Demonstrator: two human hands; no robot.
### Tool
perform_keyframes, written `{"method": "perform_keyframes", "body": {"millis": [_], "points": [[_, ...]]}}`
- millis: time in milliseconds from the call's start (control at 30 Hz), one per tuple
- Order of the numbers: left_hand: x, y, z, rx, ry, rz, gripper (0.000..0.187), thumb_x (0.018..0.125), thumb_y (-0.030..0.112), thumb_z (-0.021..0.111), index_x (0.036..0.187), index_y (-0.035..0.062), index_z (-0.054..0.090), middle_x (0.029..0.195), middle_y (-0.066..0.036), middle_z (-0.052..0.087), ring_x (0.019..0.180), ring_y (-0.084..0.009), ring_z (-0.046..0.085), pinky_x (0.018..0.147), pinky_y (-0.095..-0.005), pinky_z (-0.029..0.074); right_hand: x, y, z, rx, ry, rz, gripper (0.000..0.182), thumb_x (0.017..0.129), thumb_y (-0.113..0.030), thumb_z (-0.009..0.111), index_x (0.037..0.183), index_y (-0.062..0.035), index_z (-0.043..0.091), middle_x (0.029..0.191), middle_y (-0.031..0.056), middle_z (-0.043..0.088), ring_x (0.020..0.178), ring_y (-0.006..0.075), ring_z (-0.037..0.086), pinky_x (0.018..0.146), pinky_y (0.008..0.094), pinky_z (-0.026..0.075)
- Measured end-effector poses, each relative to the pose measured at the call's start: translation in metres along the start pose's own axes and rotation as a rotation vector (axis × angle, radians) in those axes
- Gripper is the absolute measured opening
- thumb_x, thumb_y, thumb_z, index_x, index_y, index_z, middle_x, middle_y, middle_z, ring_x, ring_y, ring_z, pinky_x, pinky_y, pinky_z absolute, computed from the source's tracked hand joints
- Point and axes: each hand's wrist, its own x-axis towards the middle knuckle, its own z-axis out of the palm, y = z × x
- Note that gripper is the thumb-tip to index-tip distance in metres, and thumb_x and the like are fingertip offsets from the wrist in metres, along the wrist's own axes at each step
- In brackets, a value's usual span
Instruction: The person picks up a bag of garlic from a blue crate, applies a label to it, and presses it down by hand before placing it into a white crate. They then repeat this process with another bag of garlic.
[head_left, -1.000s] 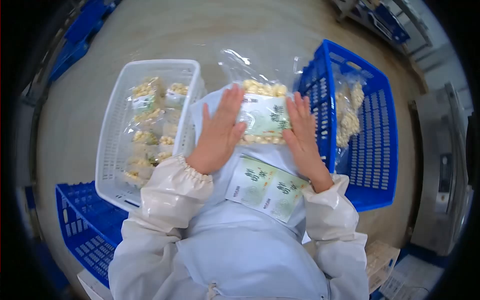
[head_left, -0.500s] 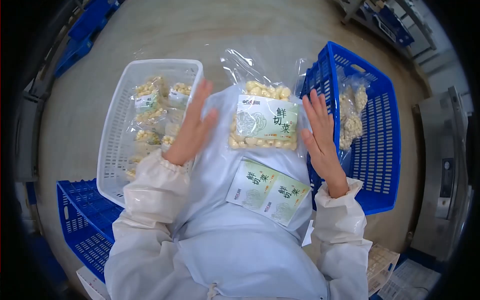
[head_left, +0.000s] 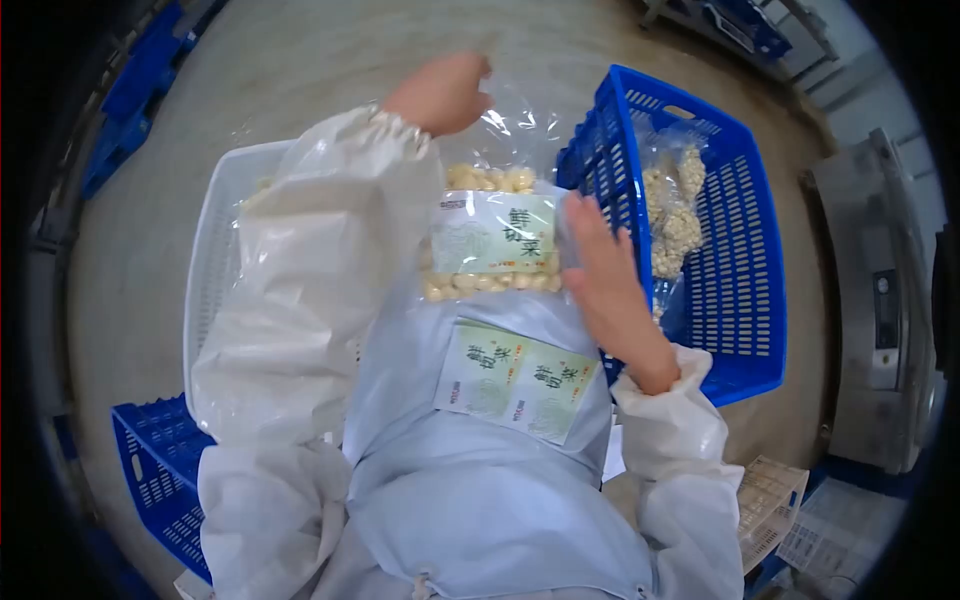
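A clear plastic bag of pale peeled cloves (head_left: 492, 285), possibly garlic, lies on my apron-covered lap. A green and white printed label (head_left: 470, 245) sits on its front. My left hand (head_left: 440, 95) reaches past the bag's far end, fingers curled at its loose clear top; the fingertips are partly hidden. With fingers stretched out, my right hand (head_left: 615, 295) rests along the bag's right side, beside the blue crate (head_left: 745, 250). Nearer my body, loose printed labels (head_left: 515, 380) lie on the apron (head_left: 460, 480).
The white crate (head_left: 205, 300) stands at left, largely covered by my left sleeve. Bagged pale pieces (head_left: 680, 235) are inside the blue crate on the right. Another blue crate (head_left: 155, 470) is at lower left. A metal cabinet (head_left: 875, 300) stands far right.
My left hand has moved up and right from beside the white crate to the bag's far end, its fingers now curled. My right hand has come closer to the bag's side.
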Motion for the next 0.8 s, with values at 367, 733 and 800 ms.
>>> {"method": "perform_keyframes", "body": {"millis": [367,733,800], "points": [[-0.174,-0.021,-0.152,-0.265,0.417,0.104,0.012,0.090,0.005,0.067,0.101,-0.0009,0.067,0.091,-0.003,0.066,0.087,-0.0063,0.061,0.079,-0.0201,0.048,-0.077,0.092,-0.040,0.402,0.672,0.491,0.036,0.102,-0.018,0.053,0.133,-0.0006,0.055,0.132,0.0147,0.059,0.123,0.0217,0.056,0.105,0.0326,0.041],[-0.188,-0.205,-0.065,-0.095,0.113,-0.258,0.006,0.086,0.002,0.064,0.090,-0.0024,0.062,0.088,-0.011,0.064,0.084,-0.0202,0.061,0.080,-0.0336,0.048,-0.104,0.205,-0.027,0.249,0.678,0.811,0.036,0.093,-0.023,0.066,0.120,0.0012,0.065,0.118,0.0136,0.067,0.108,0.0227,0.063,0.096,0.0318,0.046],[-0.176,-0.270,-0.026,-0.099,0.038,-0.186,0.004,0.085,0.000,0.061,0.088,-0.0030,0.062,0.086,-0.010,0.065,0.084,-0.0205,0.061,0.080,-0.0336,0.048,-0.120,0.248,-0.016,0.337,0.675,0.842,0.031,0.091,-0.021,0.067,0.113,0.0003,0.068,0.107,0.0120,0.071,0.098,0.0202,0.066,0.088,0.0318,0.049]]}}
